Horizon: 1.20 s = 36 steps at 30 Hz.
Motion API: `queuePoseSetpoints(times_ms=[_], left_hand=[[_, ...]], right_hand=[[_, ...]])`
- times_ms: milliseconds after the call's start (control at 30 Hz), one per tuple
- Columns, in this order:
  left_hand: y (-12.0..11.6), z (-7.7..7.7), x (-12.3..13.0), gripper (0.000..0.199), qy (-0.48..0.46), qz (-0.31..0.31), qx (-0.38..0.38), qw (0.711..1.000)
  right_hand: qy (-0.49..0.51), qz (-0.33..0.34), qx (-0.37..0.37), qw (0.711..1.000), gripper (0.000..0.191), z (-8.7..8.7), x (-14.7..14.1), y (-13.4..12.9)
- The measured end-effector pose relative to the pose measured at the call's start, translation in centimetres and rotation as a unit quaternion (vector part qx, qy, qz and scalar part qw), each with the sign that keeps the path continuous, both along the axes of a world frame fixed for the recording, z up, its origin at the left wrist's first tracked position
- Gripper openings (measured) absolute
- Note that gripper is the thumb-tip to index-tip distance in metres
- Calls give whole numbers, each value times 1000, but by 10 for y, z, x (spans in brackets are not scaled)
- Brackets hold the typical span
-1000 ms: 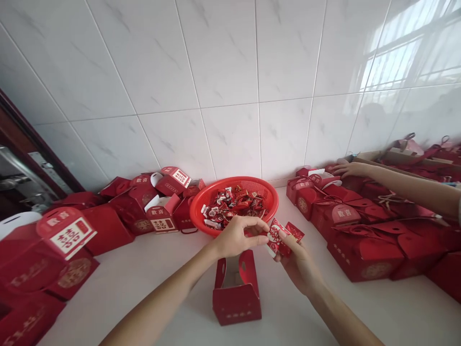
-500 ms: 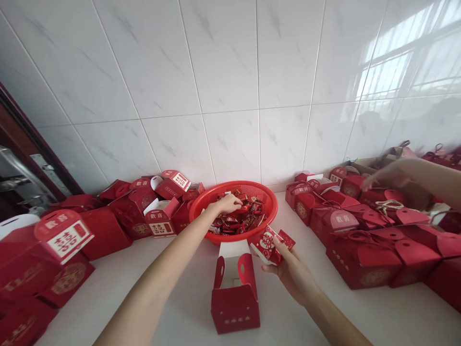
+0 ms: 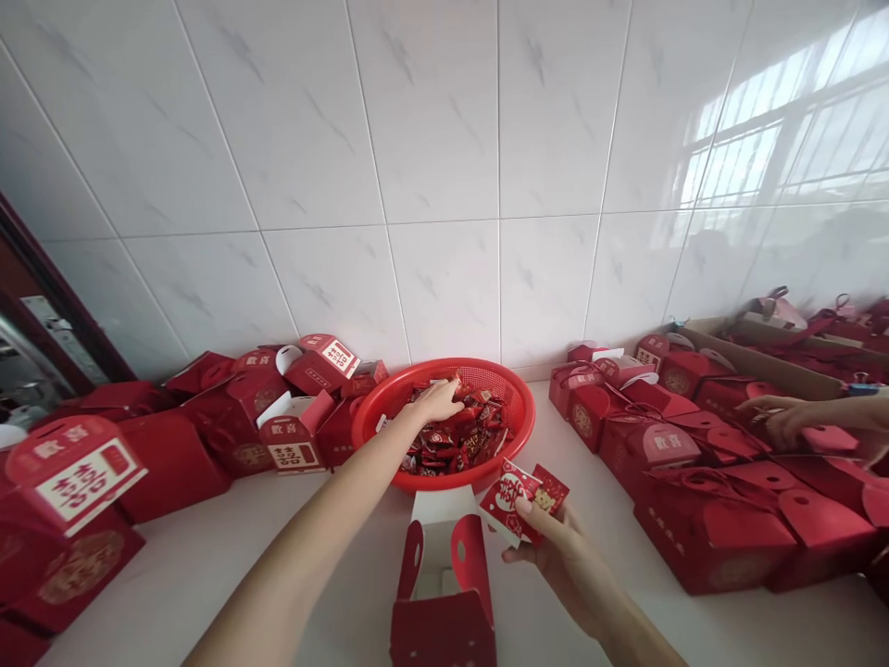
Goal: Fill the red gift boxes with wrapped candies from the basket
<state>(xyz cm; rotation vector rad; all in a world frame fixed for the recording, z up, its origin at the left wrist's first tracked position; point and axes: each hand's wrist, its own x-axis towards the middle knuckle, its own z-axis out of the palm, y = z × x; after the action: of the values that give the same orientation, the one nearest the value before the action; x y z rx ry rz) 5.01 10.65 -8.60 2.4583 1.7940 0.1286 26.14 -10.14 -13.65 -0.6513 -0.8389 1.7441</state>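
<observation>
My left hand [image 3: 439,402] reaches into a red plastic basket [image 3: 512,378], its fingers apart over a heap of wrapped candies [image 3: 444,443]. Some fingertips are hard to make out against the red wrappers. Between the thumb and fingers of my right hand [image 3: 556,547] are small red and white packets [image 3: 512,498] printed with a double-happiness sign, fanned over each other. Just in front of the basket stands an open red gift box [image 3: 444,630], with its white inside and side flaps showing; part of its front is cut off by the lower picture edge.
Red gift boxes [image 3: 173,463] crowd the left side, and more closed boxes [image 3: 715,528] stand on the right. Another person's hand [image 3: 792,421] is among those right-hand boxes, near a cardboard carton [image 3: 770,357]. A tiled wall [image 3: 444,287] rises behind the white surface [image 3: 556,454].
My left hand's fingers have spread among the candies. My right hand still holds the packets, now turned slightly. The other person's hand has come lower over the boxes. The view has shifted a little.
</observation>
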Motion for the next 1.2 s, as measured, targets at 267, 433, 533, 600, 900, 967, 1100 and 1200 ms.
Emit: queuePoseSetpoints(times_ms=[267, 433, 533, 600, 900, 967, 1100, 1200], left_hand=[[-1, 12, 32, 30, -26, -79, 52, 995], [9, 7, 53, 28, -22, -107, -3, 994], [12, 2, 57, 28, -35, -100, -17, 994], [12, 0, 57, 27, -53, -94, -16, 994], [9, 13, 53, 21, -260, -107, -12, 959], [1, 23, 51, 34, -326, -117, -14, 938], [-35, 37, 49, 42, -416, -164, -49, 893], [-75, 42, 49, 35, -447, -195, -96, 868]], right_hand=[[-10, -1, 1, 1000, 38, -3, -2, 0], [-17, -11, 11, 1000, 36, -2, -1, 1], [-25, -21, 18, 999, 38, 0, 0, 2], [-33, -27, 18, 999, 40, 1, 0, 3], [-36, -31, 24, 999, 43, 2, 3, 3], [-33, -29, 33, 998, 41, 3, 3, 3], [-26, -37, 41, 998, 37, 3, 3, 4], [-24, -48, 41, 998, 34, 5, 4, 4]])
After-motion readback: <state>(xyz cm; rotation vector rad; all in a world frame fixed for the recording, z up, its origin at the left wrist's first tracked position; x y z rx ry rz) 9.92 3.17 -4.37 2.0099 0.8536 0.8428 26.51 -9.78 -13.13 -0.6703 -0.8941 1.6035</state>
